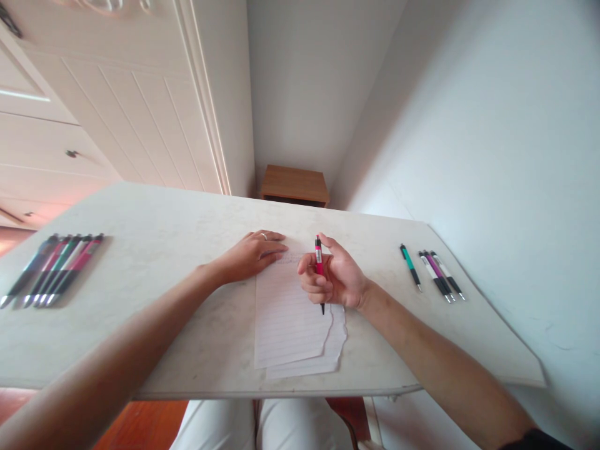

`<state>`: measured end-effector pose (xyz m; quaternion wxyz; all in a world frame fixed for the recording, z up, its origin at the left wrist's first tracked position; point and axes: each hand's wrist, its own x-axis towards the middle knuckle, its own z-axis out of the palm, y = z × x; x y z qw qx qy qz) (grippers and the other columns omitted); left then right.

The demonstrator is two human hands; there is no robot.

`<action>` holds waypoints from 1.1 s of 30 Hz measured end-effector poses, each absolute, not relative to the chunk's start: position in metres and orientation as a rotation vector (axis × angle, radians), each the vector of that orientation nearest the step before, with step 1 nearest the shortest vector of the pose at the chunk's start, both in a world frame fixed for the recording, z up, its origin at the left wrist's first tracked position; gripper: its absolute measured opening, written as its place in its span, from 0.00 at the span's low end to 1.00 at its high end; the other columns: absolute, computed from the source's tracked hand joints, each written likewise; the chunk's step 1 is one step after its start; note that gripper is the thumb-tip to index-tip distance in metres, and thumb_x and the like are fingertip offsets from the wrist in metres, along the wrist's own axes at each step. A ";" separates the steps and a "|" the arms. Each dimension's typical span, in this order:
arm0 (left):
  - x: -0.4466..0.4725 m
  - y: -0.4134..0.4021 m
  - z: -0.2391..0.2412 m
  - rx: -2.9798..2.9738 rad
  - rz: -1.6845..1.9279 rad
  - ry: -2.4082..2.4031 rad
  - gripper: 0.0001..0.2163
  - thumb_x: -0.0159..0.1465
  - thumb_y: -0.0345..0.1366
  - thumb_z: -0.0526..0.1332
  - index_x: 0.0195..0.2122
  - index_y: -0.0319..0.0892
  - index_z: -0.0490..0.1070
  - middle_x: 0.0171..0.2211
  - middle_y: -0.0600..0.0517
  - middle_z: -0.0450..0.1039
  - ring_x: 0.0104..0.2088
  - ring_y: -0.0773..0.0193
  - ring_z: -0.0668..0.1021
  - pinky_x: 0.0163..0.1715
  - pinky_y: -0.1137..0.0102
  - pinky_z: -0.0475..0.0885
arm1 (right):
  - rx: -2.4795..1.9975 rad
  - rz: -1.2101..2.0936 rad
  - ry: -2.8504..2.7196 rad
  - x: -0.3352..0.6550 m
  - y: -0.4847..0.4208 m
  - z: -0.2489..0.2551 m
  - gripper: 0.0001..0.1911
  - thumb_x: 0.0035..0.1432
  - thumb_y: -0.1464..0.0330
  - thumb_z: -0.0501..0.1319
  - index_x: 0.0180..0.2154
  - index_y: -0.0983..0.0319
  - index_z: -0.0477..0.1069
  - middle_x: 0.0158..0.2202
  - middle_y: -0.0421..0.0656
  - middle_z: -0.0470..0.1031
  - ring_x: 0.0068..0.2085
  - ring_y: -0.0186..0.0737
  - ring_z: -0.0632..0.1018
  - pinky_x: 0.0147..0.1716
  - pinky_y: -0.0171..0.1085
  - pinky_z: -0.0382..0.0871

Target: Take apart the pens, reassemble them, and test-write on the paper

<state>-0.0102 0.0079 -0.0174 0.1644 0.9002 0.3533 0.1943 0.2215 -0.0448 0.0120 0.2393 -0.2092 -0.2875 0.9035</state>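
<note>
My right hand (pixel 335 272) is closed around a pink and black click pen (pixel 319 255), held nearly upright above the paper. Its dark tip points down and the thumb is close to the push button at the top. Two overlapping sheets of lined paper (pixel 290 325) with torn right edges lie on the table under it. Some faint writing shows near the top of the upper sheet. My left hand (pixel 255 255), with a ring on one finger, rests flat across the paper's upper left part, fingers stretched out, holding nothing.
Several pens (pixel 59 272) lie side by side at the table's left. At the right are a green pen (pixel 411 267) and a group of white and purple pens (pixel 440 275). Beyond the white table (pixel 187 219) stand a wooden cabinet (pixel 295 182) and a wall at right.
</note>
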 end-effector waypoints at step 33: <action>-0.015 0.018 -0.026 2.606 0.562 1.035 0.26 0.67 0.57 0.47 0.50 0.47 0.77 0.57 0.47 0.72 0.57 0.50 0.72 0.58 0.55 0.67 | -1.543 0.730 -1.701 0.275 -0.003 -0.009 0.07 0.55 0.64 0.62 0.33 0.61 0.73 0.27 0.40 0.76 0.28 0.34 0.75 0.29 0.32 0.63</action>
